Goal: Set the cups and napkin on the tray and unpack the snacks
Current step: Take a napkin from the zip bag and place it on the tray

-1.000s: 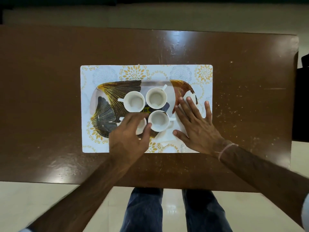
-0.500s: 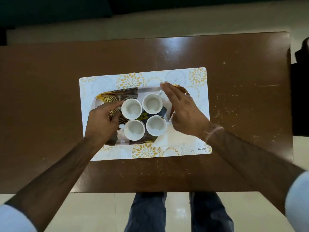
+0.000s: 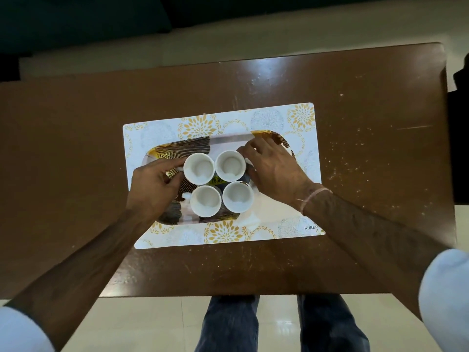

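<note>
Both hands (image 3: 154, 185) (image 3: 272, 171) curled at cups (image 3: 199, 168), grips unclear; tray (image 3: 228, 139) partly hidden.

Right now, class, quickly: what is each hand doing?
Left hand: fingers pinched at the handle of the far left cup, apparently gripping it.
Right hand: fingers curled round the far right cup; a firm grip cannot be told.

Printed in small dark capitals at the near right corner of the white floral placemat (image 3: 291, 118) — "KUBER". On a yellow label (image 3: 218, 180) lying on the tray (image 3: 228, 141), glimpsed in the gap between the four white cups (image 3: 199, 168) — dark digits, partly covered, reading roughly "18.0"; first digit unsure, rest hidden by the cup rims. Nothing else legible.
</note>
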`<move>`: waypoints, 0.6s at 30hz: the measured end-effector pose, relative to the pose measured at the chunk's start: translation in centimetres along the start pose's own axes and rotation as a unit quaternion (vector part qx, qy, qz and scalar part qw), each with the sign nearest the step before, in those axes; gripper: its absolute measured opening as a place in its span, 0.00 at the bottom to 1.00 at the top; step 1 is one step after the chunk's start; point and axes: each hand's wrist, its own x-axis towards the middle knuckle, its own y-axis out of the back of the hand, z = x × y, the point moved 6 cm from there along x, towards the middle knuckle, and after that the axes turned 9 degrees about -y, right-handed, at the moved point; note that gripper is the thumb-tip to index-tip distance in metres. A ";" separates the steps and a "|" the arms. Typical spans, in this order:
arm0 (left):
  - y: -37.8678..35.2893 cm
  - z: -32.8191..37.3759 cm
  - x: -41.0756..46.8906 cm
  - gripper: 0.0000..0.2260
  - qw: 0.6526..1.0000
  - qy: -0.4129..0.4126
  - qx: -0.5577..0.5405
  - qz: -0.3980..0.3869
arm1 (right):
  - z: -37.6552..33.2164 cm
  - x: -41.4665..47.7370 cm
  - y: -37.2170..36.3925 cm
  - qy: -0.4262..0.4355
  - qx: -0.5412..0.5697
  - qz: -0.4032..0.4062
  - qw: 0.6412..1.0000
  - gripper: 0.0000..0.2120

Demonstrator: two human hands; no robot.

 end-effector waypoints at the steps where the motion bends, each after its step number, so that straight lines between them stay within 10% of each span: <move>1: 0.0 -0.1 0.0 0.18 1.000 -0.004 0.007 -0.007 | 0.0 0.0 0.0 -0.001 0.003 -0.001 1.000 0.22; 18: -9.4 15.0 10.9 0.12 0.996 -0.086 -0.034 0.016 | 17.8 -6.7 7.4 -0.210 0.116 0.067 0.968 0.23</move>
